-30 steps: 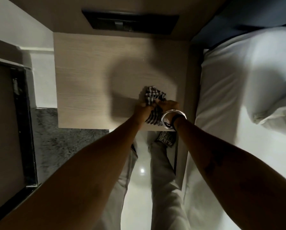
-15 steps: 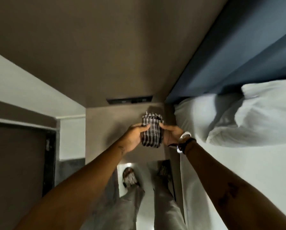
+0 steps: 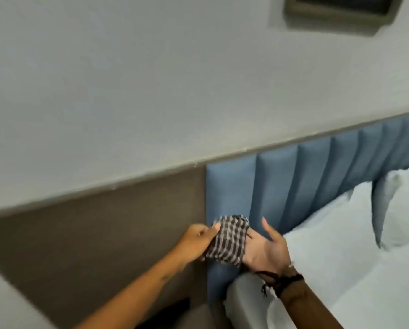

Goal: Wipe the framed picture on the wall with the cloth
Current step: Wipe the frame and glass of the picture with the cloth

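Note:
A black-and-white checked cloth (image 3: pixel 228 241), bunched up, is held between both hands low in the view, in front of the blue headboard. My left hand (image 3: pixel 194 242) pinches its left edge. My right hand (image 3: pixel 266 250) is palm-up with the thumb raised, and the cloth lies over its fingers, which are hidden. The framed picture (image 3: pixel 329 13) hangs on the pale wall at the top right. Only its lower-left corner shows, far above the hands.
A padded blue headboard (image 3: pixel 305 181) runs along the wall to the right. Below it lie a white bed (image 3: pixel 353 269) and a white pillow (image 3: pixel 400 198). A brown wall panel (image 3: pixel 92 229) lies to the left, and a nightstand corner (image 3: pixel 194 319) shows below.
The view has swung up from the nightstand and floor to the wall, bringing the picture's corner into sight. Both hands lifted the cloth off the nightstand and my right hand opened out under it.

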A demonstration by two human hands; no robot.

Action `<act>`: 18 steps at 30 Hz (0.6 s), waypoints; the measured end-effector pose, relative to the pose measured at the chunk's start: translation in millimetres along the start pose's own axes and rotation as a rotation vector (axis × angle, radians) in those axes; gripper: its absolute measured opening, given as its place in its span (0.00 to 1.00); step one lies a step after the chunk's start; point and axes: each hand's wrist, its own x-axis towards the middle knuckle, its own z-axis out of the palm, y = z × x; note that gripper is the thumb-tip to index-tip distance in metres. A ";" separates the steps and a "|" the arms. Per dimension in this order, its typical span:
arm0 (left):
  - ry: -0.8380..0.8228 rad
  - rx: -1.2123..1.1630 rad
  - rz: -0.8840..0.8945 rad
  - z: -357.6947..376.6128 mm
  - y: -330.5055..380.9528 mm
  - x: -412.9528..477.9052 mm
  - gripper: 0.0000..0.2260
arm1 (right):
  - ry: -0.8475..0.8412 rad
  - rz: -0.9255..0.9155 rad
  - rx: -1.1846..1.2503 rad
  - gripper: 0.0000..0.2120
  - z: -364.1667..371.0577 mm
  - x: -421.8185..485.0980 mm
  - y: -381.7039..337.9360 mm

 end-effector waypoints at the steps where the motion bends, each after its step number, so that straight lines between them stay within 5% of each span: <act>1: -0.010 0.039 0.064 -3.7 25.6 -9.1 0.17 | 0.017 -0.066 0.047 0.36 10.0 -18.1 -9.4; 4: -0.012 0.188 0.231 -17.6 73.3 -44.1 0.14 | -0.004 -0.263 0.179 0.35 24.5 -59.7 -19.8; 7: 0.041 0.412 0.442 -31.9 146.3 -67.7 0.15 | -0.004 -0.470 0.183 0.46 56.6 -94.6 -67.0; 9: 0.138 0.598 0.667 -36.1 212.9 -67.9 0.17 | -0.091 -0.658 0.095 0.37 93.1 -111.0 -117.9; 12: 0.366 0.969 1.073 -37.2 340.2 -51.7 0.20 | -0.091 -0.929 0.283 0.21 125.8 -116.5 -200.8; 18: 0.817 1.250 1.435 -32.6 613.3 -56.8 0.24 | -0.074 -1.469 -0.095 0.18 297.2 -156.9 -384.5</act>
